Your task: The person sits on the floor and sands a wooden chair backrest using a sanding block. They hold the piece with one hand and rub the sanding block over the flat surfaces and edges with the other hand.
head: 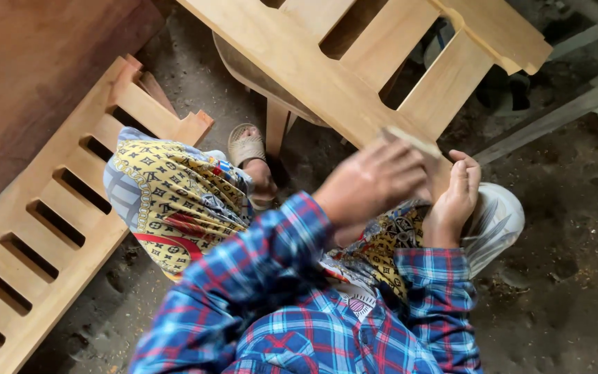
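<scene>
The dirt floor (pixel 562 291), grey and strewn with sawdust, fills the right and lower parts of the head view. At upper left lies a broad reddish-brown wooden board (pixel 29 76). Beside it, stretching from the lower left corner up toward the middle, a pale slatted wooden panel (pixel 43 228) lies flat on the floor, its row of rectangular slots open.

Across the top runs a second pale slatted frame (pixel 327 76), tilted and raised off the floor, its lower rail coming down to the person's hands. This is the piece being worked on (its near end rests against the person's lap, as far as can be seen).

The person sits low, in a blue and red plaid shirt (pixel 299 318) and yellow patterned trousers (pixel 174 201), one sandalled foot (pixel 249 149) showing under the frame. A white woven sack (pixel 496 221) lies just behind the right hand.

The left hand (pixel 372 183) presses on the frame's lower rail, its grip closed over a small flat tan piece, seemingly a sanding block (pixel 413 142), whose edge shows past the fingers. The right hand (pixel 455 201) lies against the end of the rail just beside the block, fingers straight and close together, flat on the wood and not wrapped around anything.
</scene>
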